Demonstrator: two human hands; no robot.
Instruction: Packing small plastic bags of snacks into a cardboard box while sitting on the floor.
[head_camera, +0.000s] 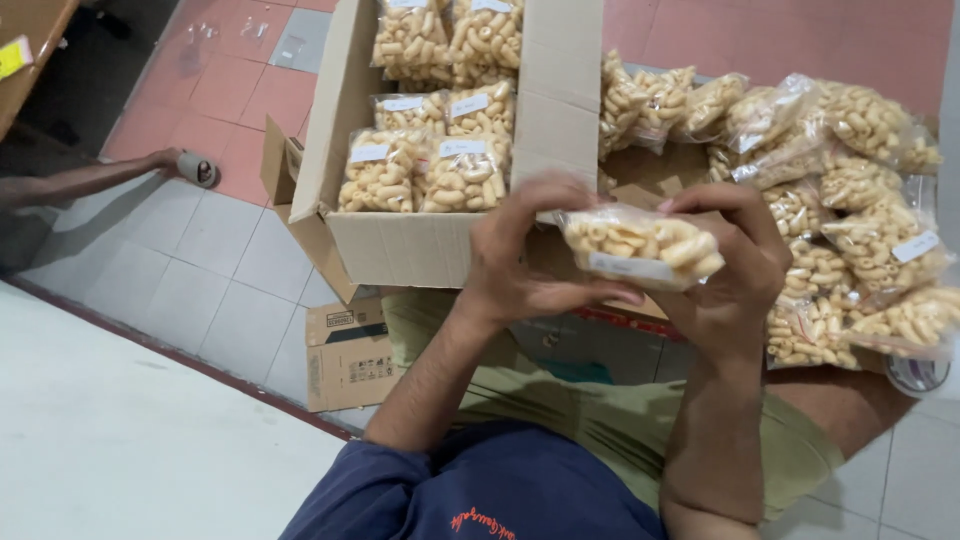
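Both my hands hold one clear plastic bag of pale curled snacks (640, 245) with a white label, raised in front of me. My left hand (525, 250) grips its left end and my right hand (725, 260) grips its right end. Just beyond the bag stands an open cardboard box (420, 245), packed with rows of the same labelled snack bags (430, 170). To the right lies a loose heap of more snack bags (850, 200).
A smaller flat cardboard box (345, 355) lies on the tiled floor below the big box. At the far left another person's hand (165, 160) rests on the floor beside a tape roll (200, 170). A white surface (120, 440) fills the lower left.
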